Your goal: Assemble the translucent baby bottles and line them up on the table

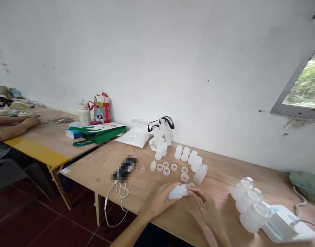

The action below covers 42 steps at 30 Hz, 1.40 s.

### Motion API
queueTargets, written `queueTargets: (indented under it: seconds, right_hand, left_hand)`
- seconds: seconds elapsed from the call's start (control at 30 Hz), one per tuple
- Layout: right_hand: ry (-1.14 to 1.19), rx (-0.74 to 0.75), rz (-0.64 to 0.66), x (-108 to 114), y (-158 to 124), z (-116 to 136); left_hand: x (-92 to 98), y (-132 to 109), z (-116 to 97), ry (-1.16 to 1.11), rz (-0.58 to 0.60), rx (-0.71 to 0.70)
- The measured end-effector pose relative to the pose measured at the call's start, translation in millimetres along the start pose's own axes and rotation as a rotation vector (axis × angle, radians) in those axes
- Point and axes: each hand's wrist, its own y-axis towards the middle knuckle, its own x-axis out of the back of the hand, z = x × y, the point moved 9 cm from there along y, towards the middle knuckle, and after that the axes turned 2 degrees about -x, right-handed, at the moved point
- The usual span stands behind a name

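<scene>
Frosted white plastic forms the bottle [176, 192], which lies sideways at the lower centre of the frame, between the two hands. The left hand [160, 198] wraps its body from the left, thumb on the near side and fingers over the far side. The right hand [205, 207] meets the neck at the bottle's right end with its fingertips; I cannot tell whether they pinch it or only touch it.

Just beyond the hands, near the middle of the bench [224, 168], lie six rings [166, 174], with a stack of clear caps [200, 175] standing tilted to their right. Behind them, toward the wall [198, 85], a row of four uncapped bottles [185, 154] runs down to the right. At the lower right, well apart from the hands, capped bottles [252, 218] stand beside a white box [288, 223]. A white cable [105, 206] hangs over the near edge, left of the left hand.
</scene>
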Motion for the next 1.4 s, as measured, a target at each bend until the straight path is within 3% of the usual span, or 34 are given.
queueTargets:
  seconds: [0.2,0.37,0.47,0.63,0.83,1.4]
  right_hand:
    - [-0.121,-0.090,-0.025,4.6,7.0,-22.1]
    - [-0.350,-0.068,-0.023,-5.3,-4.7,-8.3]
    - [-0.412,-0.036,-0.005,-7.1,-8.6,-1.8]
    - [-0.426,-0.001,-0.019,-4.5,-9.6,-3.5]
    - [-0.459,0.004,-0.027,-5.1,-9.4,-8.9]
    - [-0.412,0.051,-0.045,-2.8,-9.6,-4.1]
  left_hand:
    - [-3.2,-0.4,5.1,0.058,0.033,0.012]
    - [-8.5,1.2,-2.0,0.116,0.101,0.005]
    - [-7.1,2.9,-9.7,0.083,0.079,-0.033]
    - [0.5,5.6,-5.0,0.030,-0.009,-0.019]
    - [-4.0,4.5,-1.7,0.063,0.043,0.010]
    - [-0.6,3.3,-5.8,0.010,0.022,-0.002]
